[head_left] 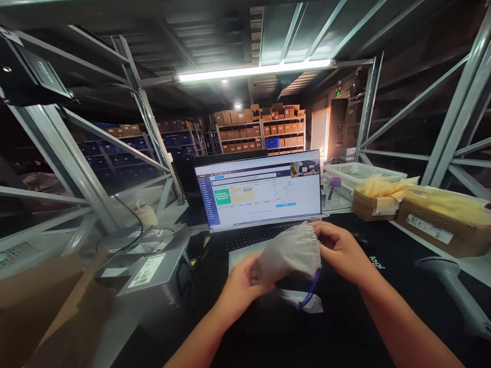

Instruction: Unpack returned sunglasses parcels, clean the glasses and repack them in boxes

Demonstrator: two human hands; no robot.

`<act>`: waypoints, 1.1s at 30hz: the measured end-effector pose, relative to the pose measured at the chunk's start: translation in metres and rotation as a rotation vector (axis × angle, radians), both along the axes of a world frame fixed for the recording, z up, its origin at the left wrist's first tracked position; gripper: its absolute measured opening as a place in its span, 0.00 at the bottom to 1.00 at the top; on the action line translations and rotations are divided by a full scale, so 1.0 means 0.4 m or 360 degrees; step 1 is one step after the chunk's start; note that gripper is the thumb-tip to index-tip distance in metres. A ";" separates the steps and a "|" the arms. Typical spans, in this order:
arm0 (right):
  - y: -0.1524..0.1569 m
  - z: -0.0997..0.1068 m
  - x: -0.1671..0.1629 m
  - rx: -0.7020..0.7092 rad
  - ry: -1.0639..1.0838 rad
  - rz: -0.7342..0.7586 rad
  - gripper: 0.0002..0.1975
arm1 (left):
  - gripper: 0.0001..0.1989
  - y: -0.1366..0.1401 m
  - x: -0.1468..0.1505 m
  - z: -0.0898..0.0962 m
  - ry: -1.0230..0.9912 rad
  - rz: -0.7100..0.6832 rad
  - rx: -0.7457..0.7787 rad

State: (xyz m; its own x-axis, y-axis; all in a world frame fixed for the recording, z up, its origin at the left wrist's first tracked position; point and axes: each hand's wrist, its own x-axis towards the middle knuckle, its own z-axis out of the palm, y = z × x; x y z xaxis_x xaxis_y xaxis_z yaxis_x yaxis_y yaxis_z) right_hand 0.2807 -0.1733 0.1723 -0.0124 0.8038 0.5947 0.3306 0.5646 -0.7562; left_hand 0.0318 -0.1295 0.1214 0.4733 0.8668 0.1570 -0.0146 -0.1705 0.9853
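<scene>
A pale grey drawstring pouch [289,253] with a blue cord is held up in front of the laptop [264,191]. My left hand [245,281] is closed around the pouch's bottom end. At its gathered mouth, my right hand [337,248] pinches the edge near the top corner. The blue cord [311,289] hangs from the lower corner of the mouth. Below the pouch, a small white piece [312,302], perhaps paper or plastic, lies on the black desk mat [291,337].
To the right stand a barcode scanner [448,281], cardboard boxes [433,232] with yellow envelopes, and a white basket [356,176]. On the left are a grey labelled box [153,273] and an open brown carton [49,301]. Metal rack posts frame the desk.
</scene>
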 end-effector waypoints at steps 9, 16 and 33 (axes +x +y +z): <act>0.010 0.018 0.138 -0.0131 0.0226 -0.0259 0.21 | 0.20 -0.041 -0.141 0.018 -0.0013 0.0694 -0.0013; 0.066 -0.006 0.078 0.0100 0.0379 -0.0259 0.17 | 0.16 -0.127 -0.305 -0.136 0.1081 0.1493 0.0653; 0.013 -0.096 -0.131 -0.0267 0.0693 0.0022 0.18 | 0.24 -0.085 -0.100 0.048 0.0239 0.0564 0.0763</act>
State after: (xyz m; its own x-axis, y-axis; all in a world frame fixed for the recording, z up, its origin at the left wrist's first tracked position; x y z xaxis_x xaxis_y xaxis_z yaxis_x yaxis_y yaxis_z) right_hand 0.2284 -0.1679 0.1340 0.1982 0.8908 0.4089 -0.0448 0.4249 -0.9041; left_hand -0.0081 -0.1633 0.1404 0.2164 0.8249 0.5222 0.2573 -0.5641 0.7846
